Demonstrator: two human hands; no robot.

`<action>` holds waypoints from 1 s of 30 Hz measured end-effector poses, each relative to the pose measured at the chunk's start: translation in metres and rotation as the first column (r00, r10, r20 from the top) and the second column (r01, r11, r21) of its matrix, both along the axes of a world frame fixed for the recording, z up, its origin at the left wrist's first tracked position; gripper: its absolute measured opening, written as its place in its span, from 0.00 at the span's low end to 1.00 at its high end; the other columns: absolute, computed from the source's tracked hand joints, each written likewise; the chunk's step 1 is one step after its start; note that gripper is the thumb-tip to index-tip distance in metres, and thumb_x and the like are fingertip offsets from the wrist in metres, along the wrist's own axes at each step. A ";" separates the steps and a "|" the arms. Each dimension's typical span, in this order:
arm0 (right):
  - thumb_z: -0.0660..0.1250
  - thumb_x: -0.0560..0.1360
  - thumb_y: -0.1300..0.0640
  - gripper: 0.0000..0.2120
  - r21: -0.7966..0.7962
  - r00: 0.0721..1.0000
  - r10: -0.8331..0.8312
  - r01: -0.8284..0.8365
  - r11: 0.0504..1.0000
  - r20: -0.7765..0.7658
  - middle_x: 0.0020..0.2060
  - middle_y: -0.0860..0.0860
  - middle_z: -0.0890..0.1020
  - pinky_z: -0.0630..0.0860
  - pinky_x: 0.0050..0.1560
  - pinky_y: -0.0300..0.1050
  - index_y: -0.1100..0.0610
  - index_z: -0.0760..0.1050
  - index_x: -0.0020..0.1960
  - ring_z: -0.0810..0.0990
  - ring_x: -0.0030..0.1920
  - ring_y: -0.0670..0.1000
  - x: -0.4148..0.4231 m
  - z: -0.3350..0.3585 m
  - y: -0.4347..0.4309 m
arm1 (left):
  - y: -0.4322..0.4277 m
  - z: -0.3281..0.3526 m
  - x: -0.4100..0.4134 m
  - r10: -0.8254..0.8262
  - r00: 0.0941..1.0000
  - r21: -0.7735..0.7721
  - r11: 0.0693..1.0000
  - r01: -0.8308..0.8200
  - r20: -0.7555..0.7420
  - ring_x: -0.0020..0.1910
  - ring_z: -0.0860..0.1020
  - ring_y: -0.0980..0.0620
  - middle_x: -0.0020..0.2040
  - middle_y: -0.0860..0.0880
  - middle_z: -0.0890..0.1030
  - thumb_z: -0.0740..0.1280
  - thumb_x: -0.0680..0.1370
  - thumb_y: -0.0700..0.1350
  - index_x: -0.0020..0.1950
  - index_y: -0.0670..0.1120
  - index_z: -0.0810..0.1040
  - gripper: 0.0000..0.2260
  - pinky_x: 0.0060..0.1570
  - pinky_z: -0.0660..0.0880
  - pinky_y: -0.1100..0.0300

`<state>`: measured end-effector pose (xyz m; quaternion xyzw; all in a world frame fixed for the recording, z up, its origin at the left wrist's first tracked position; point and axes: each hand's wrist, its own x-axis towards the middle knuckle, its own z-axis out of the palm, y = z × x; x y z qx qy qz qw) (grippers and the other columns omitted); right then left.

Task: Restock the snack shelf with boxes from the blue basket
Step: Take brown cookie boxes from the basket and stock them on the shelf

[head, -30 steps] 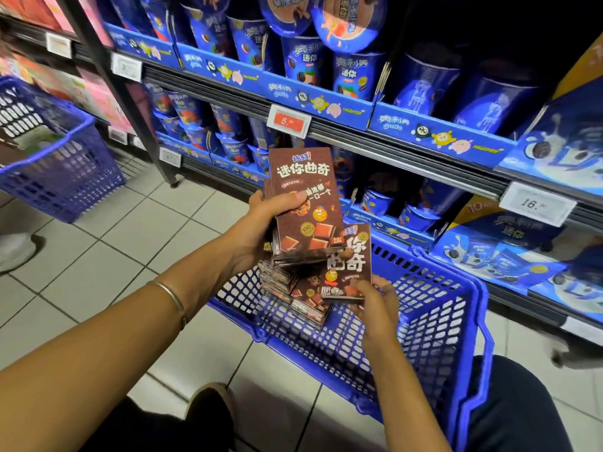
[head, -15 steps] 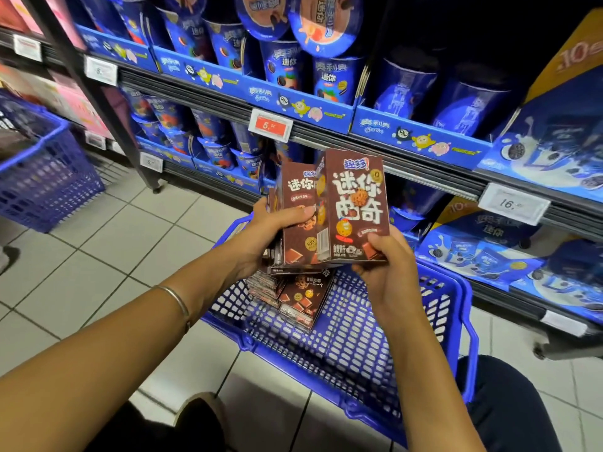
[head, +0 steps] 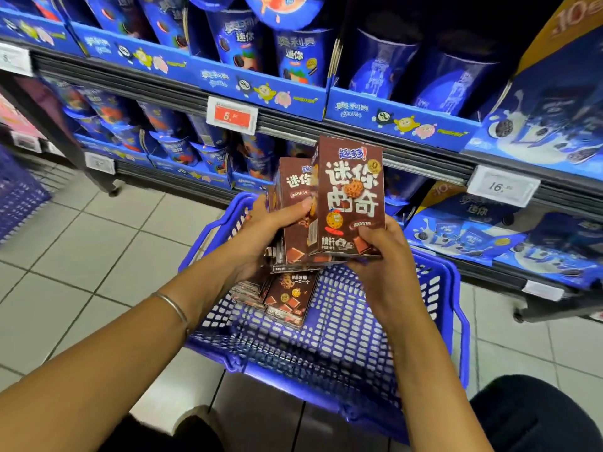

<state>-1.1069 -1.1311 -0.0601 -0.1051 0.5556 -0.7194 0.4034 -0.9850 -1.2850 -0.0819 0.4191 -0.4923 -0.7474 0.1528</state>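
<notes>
Left hand [head: 261,236] grips stack [head: 295,207], right hand [head: 381,265] pinches one box [head: 352,190] by its bottom edge at the stack's 3 o'clock, above basket [head: 455,282], spares [head: 287,298] at its 10 o'clock; probably light, stiff, slick card, so grip flat faces.

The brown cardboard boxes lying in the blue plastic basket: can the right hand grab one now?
Probably not yet. The right hand grips an upright brown cardboard box, and the left hand holds more boxes beside it, above the flat boxes in the blue plastic basket. It would need freeing first.
</notes>
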 end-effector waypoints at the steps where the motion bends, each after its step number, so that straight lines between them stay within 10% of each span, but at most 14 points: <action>1: 0.69 0.68 0.57 0.14 -0.001 1.000 -0.001 0.002 1.000 0.007 0.44 0.48 0.84 0.77 0.54 0.55 0.51 0.77 0.54 0.80 0.50 0.53 -0.001 -0.001 0.000 | -0.001 -0.001 -0.002 -0.007 1.000 -0.001 1.000 0.007 0.002 0.69 0.80 0.45 0.71 0.50 0.80 0.86 0.51 0.69 0.79 0.58 0.65 0.60 0.72 0.73 0.38; 15: 0.69 0.68 0.58 0.15 0.132 0.997 0.009 -0.019 0.991 0.080 0.46 0.51 0.85 0.80 0.48 0.50 0.54 0.75 0.55 0.82 0.47 0.51 0.002 0.050 -0.004 | 0.010 0.045 0.007 -0.025 0.997 0.174 0.985 0.013 0.070 0.70 0.79 0.45 0.75 0.50 0.77 0.85 0.54 0.69 0.81 0.62 0.59 0.61 0.69 0.74 0.34; 23: 0.70 0.68 0.58 0.16 0.163 0.990 -0.018 -0.005 0.987 0.139 0.50 0.52 0.84 0.75 0.64 0.62 0.53 0.76 0.56 0.81 0.55 0.55 0.012 0.168 0.003 | 0.012 0.167 0.016 0.006 0.995 0.176 0.984 -0.024 0.102 0.61 0.85 0.46 0.67 0.48 0.83 0.85 0.53 0.66 0.79 0.58 0.62 0.58 0.60 0.82 0.40; 30: 0.69 0.68 0.61 0.17 0.155 0.990 -0.012 -0.010 0.988 0.139 0.48 0.53 0.85 0.79 0.58 0.60 0.55 0.75 0.57 0.84 0.51 0.54 0.019 0.305 0.016 | 0.026 0.302 0.023 0.014 0.998 0.194 0.981 -0.027 0.067 0.57 0.87 0.47 0.67 0.48 0.83 0.83 0.57 0.61 0.79 0.55 0.64 0.53 0.49 0.85 0.48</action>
